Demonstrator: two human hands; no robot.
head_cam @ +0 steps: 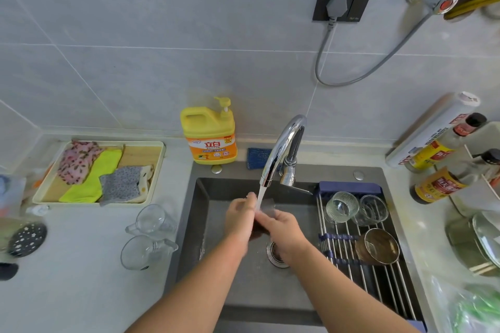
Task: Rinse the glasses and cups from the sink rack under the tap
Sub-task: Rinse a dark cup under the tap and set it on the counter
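Grey wall tiles back a pale counter with a dark sink point(205, 238) set into it. Water runs from a curved chrome tap point(281, 143) in a thin stream point(261, 197).

Both of a person's hands meet under the stream, over the middle of the sink. Between them is a clear glass point(267, 207), blurred and hard to make out against the basin. The right hand point(284, 227) has its fingers curled round the glass from the right. The left hand point(240, 213) has bent fingers against its other side; whether they grip or only rub cannot be told.

A rack point(349, 187) of metal bars spans the sink's right side. On it are a ribbed glass point(342, 207), a plain glass point(373, 209) just beside it, and a brown cup point(377, 247) lying on its side nearer the person. Two clear mugs point(151, 220) lie on the counter left of the sink, probably rinsed already, so three pieces look left to do.

The glass is likely light, rigid and breakable, and slippery when wet. A wrap round the body with the whole hand seems safer than a pinch at the thin rim, keeping it clear of the tap's spout and the hard basin.
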